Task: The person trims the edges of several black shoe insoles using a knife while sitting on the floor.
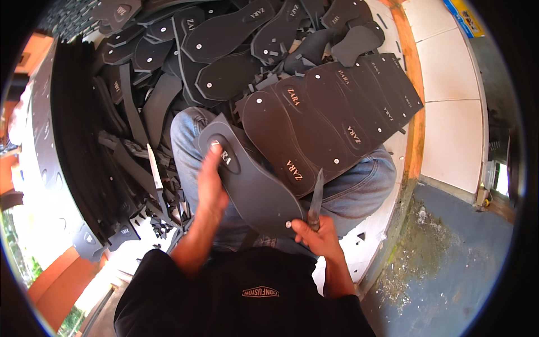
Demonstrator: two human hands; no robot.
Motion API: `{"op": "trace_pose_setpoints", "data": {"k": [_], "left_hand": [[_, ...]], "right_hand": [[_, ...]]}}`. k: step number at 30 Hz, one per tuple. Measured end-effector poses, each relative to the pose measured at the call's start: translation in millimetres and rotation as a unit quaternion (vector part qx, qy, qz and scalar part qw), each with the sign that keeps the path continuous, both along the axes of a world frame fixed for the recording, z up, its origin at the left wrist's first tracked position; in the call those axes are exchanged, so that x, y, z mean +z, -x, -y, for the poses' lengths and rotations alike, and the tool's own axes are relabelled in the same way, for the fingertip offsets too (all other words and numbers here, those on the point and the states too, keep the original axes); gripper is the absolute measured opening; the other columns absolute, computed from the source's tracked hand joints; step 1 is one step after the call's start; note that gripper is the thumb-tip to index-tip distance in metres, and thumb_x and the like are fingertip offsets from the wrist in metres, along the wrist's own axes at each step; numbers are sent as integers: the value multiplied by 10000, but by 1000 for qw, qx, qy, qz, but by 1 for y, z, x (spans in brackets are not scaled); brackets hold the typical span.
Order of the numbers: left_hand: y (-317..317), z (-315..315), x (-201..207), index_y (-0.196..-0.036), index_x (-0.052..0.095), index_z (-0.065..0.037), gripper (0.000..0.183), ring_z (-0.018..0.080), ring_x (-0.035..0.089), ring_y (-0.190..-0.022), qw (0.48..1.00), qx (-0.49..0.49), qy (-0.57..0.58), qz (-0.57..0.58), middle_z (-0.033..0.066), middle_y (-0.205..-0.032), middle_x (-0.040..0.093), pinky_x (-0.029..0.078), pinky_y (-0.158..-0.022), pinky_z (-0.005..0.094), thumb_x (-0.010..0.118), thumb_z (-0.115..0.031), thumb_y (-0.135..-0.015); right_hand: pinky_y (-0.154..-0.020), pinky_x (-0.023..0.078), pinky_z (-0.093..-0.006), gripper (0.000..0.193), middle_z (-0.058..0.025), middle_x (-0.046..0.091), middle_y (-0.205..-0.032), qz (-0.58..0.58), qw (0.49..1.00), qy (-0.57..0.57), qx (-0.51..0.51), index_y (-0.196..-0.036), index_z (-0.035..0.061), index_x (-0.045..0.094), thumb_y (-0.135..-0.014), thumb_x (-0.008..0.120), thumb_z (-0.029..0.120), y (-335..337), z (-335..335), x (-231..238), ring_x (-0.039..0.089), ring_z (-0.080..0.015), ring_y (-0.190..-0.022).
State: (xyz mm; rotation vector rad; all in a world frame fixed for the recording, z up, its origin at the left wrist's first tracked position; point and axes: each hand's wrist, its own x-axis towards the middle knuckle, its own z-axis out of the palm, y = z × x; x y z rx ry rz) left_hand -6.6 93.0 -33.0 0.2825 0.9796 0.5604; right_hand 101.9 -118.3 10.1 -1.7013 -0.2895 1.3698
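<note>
A dark grey flip-flop-shaped sole with a raised oval patch at its heel lies slantwise over my lap. My left hand, slightly blurred, holds its heel end, thumb on top by the patch and the other fingers mostly hidden. In my right hand a knife is gripped by its handle, its blade pointing up and away from me. The thumb of that hand rests against the toe end of the sole. Just beyond the knife, a large dark sheet marked with several sole outlines leans across my knees.
Many cut dark soles are heaped at the far side. Sheet offcuts and small scraps pile up at the left, near a tall stack of dark sheets. A wooden edge strip borders white tiles on the right.
</note>
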Motion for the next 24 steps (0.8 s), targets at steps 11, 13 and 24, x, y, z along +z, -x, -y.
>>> {"op": "trace_pose_setpoints", "data": {"k": [11,13,24], "left_hand": [[-10,-4,24,-874,611,-29,217,74,602,-664,943,-307,-124,22,26,-760,646,489,-618,204,657,-240,-855],[-14,-1,28,-886,617,-26,224,71,600,-664,938,-321,-133,14,21,-759,645,489,-621,204,657,-244,-855],[-16,8,31,-937,614,-11,252,61,545,-714,911,-337,-222,-80,12,-773,614,437,-652,191,650,-250,-864]], "right_hand": [[-437,392,-399,412,-136,478,-470,380,919,67,77,-613,19,481,-843,648,317,2,-7,-22,515,-335,-441],[-439,392,-404,413,-134,475,-465,388,917,61,70,-603,25,468,-848,638,309,3,-6,-24,515,-339,-438],[-579,469,-428,278,-234,599,-659,415,908,-32,49,-782,-27,607,-835,629,245,-37,-69,-12,602,-417,-645]]}}
